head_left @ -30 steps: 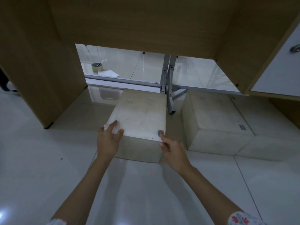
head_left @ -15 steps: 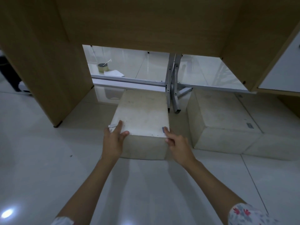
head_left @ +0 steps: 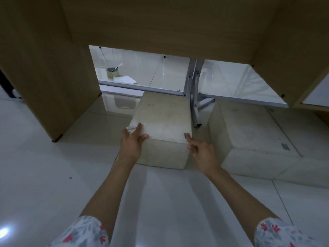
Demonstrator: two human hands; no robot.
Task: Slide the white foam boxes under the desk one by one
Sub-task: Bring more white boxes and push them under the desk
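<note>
The foam box (head_left: 162, 120) sits on the floor (head_left: 53, 175) in front of me, its far end under the desk (head_left: 160, 24). My left hand (head_left: 131, 143) rests on its near left corner, my right hand (head_left: 201, 150) at its near right corner. A second box (head_left: 249, 129) lies to the right, a metal leg (head_left: 194, 107) between them. Behind, beyond a rail (head_left: 124, 87), stands a cup (head_left: 113, 73).

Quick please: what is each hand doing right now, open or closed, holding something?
Left hand: open, pressed on the box corner.
Right hand: open, fingertip touching the box.
</note>
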